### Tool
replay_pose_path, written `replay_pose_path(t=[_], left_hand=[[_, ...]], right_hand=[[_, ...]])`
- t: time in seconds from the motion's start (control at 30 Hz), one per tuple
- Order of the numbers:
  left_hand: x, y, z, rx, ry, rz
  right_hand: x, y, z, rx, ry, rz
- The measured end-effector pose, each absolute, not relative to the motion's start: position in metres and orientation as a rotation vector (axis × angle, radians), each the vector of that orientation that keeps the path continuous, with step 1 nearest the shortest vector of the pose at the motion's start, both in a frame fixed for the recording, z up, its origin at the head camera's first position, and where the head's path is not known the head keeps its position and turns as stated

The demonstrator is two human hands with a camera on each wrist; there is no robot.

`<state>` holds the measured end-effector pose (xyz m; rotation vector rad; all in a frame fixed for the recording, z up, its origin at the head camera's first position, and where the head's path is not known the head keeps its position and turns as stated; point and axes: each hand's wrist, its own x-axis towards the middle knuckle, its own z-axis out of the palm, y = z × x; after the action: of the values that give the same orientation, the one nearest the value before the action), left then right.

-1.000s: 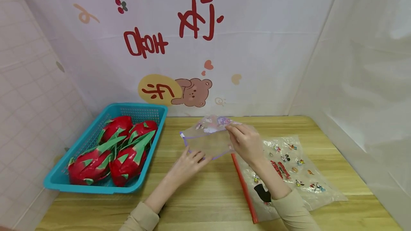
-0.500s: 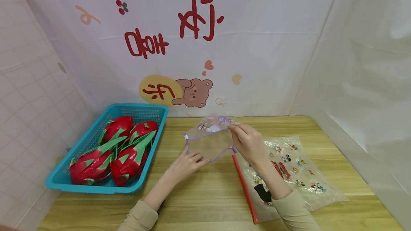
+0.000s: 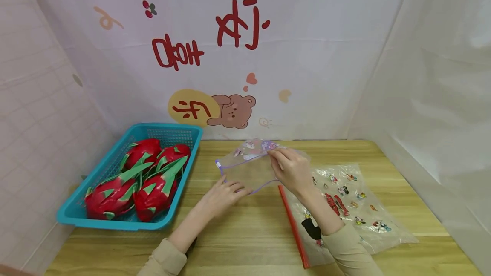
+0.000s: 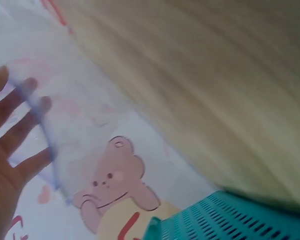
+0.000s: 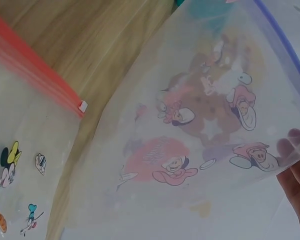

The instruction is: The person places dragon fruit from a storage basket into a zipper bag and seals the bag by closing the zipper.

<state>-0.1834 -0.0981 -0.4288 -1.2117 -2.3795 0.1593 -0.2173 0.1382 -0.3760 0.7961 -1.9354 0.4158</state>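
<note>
A clear zip bag (image 3: 247, 171) with purple edging and pink and purple cartoon prints hangs between both hands, its mouth spread apart. My right hand (image 3: 293, 171) pinches the far edge of the mouth. In the right wrist view, its fingertips (image 5: 289, 189) sit at the bag's margin. My left hand (image 3: 222, 197) touches the near purple edge with its fingers spread. From the left wrist view, those fingers look fairly straight, and the purple strip (image 4: 46, 132) crosses the fingertips. Nothing shows inside the bag.
A blue-green basket (image 3: 143, 226) at the left holds several red, green-leaved dragon fruits (image 3: 153, 197). A larger clear bag (image 3: 366, 225) with a red zip strip (image 3: 294, 229) and cartoon prints lies on the wooden table at the right, partly under the right forearm. A printed cloth (image 3: 307, 54) hangs behind.
The mouth of the bag shifts slightly and its edging changes curve. Both hands stay at its edges and barely move. The basket and the larger bag stay in place.
</note>
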Motion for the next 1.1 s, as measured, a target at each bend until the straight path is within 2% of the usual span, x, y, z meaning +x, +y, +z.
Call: replay_pose_path(t=[0.3, 0.4, 0.57, 0.8, 1.1], left_hand=[[-0.16, -0.125, -0.385, -1.229, -2.558, -0.218], [-0.155, -0.145, -0.368, -1.131, -2.629, -0.31], [-0.153, -0.182, -0.347, -0.822, -2.754, -0.322], [-0.159, -0.232, -0.357, -0.549, -2.956, -0.215], [-0.155, -0.254, -0.374, -0.511, -3.113, -0.155]], right_hand=[[-0.218, 0.137, -0.379, 0.794, -1.974, 0.413], [-0.218, 0.136, -0.38, 0.801, -1.973, 0.421], [-0.217, 0.135, -0.38, 0.805, -1.993, 0.423], [-0.219, 0.135, -0.382, 0.81, -1.998, 0.424], [-0.222, 0.136, -0.384, 0.807, -1.986, 0.432]])
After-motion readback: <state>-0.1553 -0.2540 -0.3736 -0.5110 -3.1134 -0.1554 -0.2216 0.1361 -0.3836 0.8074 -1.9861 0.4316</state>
